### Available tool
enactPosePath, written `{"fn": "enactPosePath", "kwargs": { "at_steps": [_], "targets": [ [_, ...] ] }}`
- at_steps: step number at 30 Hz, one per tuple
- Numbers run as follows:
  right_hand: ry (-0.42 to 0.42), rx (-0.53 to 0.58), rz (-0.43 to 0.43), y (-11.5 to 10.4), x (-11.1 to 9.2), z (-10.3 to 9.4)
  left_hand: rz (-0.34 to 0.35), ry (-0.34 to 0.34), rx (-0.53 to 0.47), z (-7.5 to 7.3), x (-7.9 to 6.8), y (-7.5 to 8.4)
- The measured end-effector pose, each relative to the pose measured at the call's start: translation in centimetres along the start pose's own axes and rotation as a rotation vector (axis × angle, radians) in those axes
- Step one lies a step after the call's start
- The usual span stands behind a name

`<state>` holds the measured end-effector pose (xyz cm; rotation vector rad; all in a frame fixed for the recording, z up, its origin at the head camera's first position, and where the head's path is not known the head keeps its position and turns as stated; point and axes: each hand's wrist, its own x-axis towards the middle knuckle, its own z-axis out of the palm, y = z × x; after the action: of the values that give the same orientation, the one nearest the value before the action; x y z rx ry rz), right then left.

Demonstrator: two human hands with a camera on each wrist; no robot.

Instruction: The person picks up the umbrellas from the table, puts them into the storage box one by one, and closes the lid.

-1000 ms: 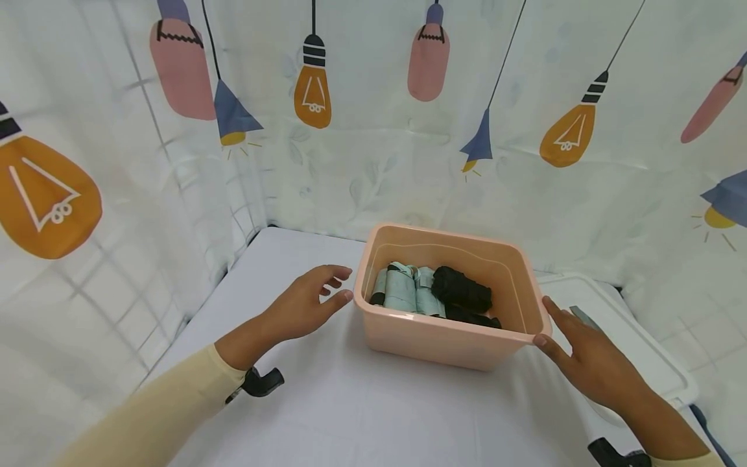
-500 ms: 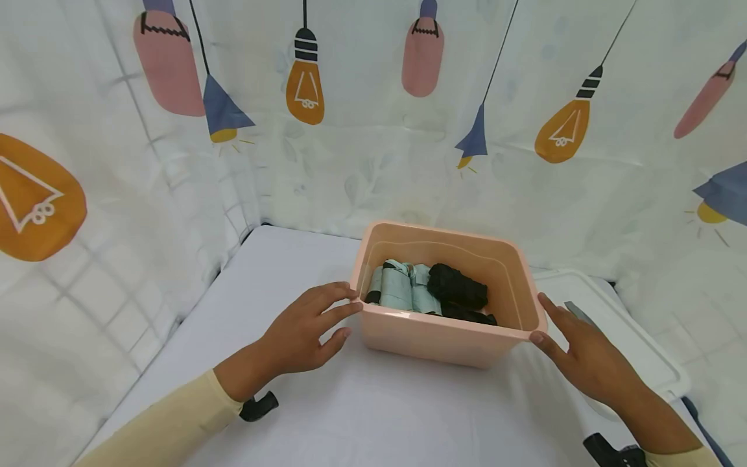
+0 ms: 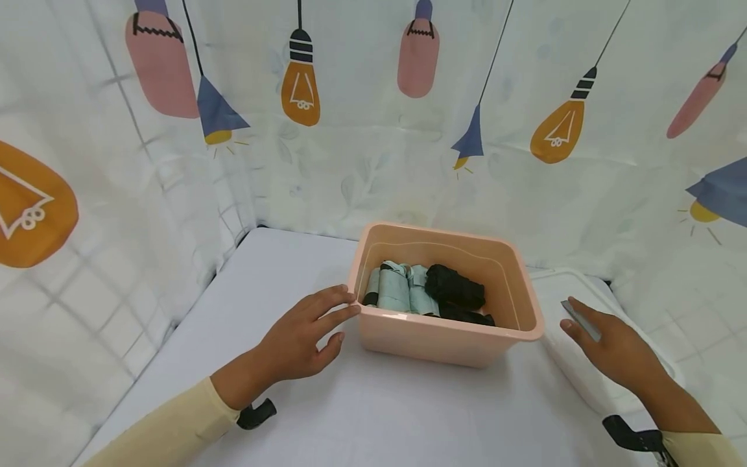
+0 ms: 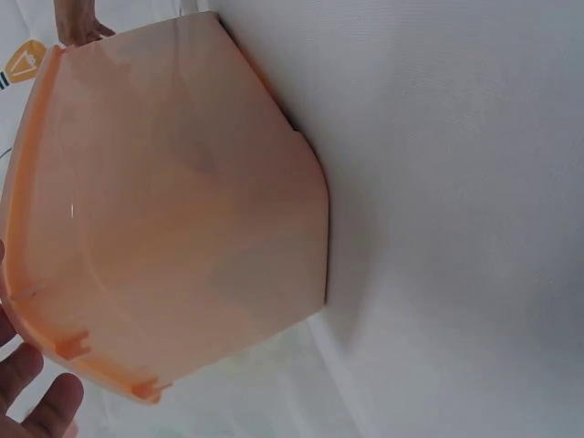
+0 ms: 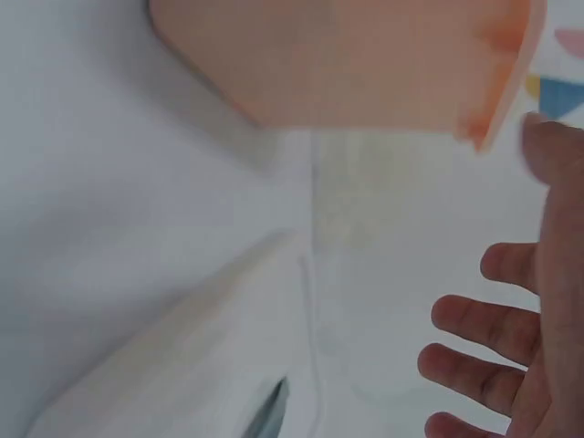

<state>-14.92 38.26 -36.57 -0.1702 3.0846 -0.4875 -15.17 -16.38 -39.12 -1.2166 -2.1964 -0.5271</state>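
A peach plastic bin (image 3: 432, 340) stands on the white-covered table, holding light-blue rolled cloths (image 3: 393, 288) and black rolled cloths (image 3: 455, 288). My left hand (image 3: 300, 337) touches the bin's near left rim corner with its fingertips, the fingers fairly straight. Over the white lid (image 3: 583, 383), to the right of the bin, hovers my right hand (image 3: 618, 350), apart from the bin. Its fingers are spread and hold nothing in the right wrist view. A grey strip (image 3: 583, 321) on the lid shows beside the right thumb and partly behind the hand.
A curtain (image 3: 362, 162) printed with lamps and bulbs hangs right behind the table and along its left side. The white tabletop (image 3: 408, 415) stretches in front of the bin. Beyond the lid, the curtain closes off the right side too.
My left hand has come to the bin's left rim corner and touches it. My right hand has left the right rim and moved right, over the lid.
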Motion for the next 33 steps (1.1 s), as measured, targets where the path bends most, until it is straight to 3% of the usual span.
{"fn": "enactPosePath", "kwargs": {
  "at_steps": [3, 9, 19, 33],
  "targets": [
    [-0.029, -0.035, 0.057, 1.8, 0.5, 0.1, 0.010, 0.017, -0.002, 0.1, 0.1, 0.0],
    [-0.017, -0.036, 0.036, 4.1, 1.5, 0.8, 0.047, 0.050, 0.000, -0.1, 0.1, -0.2],
    [-0.052, -0.010, 0.071, 6.8, 3.7, 2.5, 0.019, -0.003, -0.022, -0.3, -0.3, 0.0],
    [-0.077, 0.005, 0.137, 10.1, 5.3, 3.2, 0.013, 0.002, -0.009, -0.4, -0.5, -0.1]
  ]
}}
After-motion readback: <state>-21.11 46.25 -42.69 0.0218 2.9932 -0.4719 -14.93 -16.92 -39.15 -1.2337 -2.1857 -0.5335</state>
